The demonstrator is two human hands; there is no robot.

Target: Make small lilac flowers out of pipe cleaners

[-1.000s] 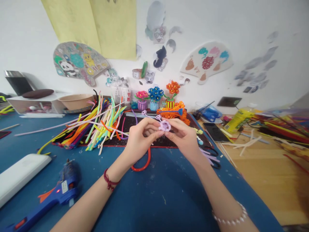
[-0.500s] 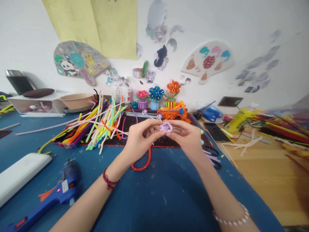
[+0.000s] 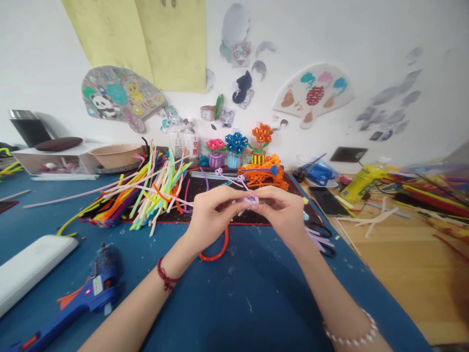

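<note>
Between the fingertips of both hands is a small lilac pipe-cleaner flower (image 3: 251, 199), its loops partly hidden by the fingers. My left hand (image 3: 211, 211) pinches it from the left, thumb and forefinger together. From the right, my right hand (image 3: 281, 209) pinches it the same way. Just beyond the fingers, lilac curled pipe cleaners (image 3: 240, 179) lie on the dark mat (image 3: 296, 198). A heap of orange pipe-cleaner pieces (image 3: 269, 172) sits behind them. Under my left hand shows a red loop (image 3: 216, 256) on the blue table.
A big bundle of coloured pipe cleaners (image 3: 154, 186) lies left of my hands. Nearer left are a blue glue gun (image 3: 91, 293) and a white case (image 3: 34, 266). Scissors (image 3: 324, 234) lie right, beside lilac strips. Potted pipe-cleaner flowers (image 3: 236, 146) stand at the wall.
My hands have come closer together and lower around the lilac flower, whose open loop now looks flatter and more covered by the fingers. The view has shifted slightly.
</note>
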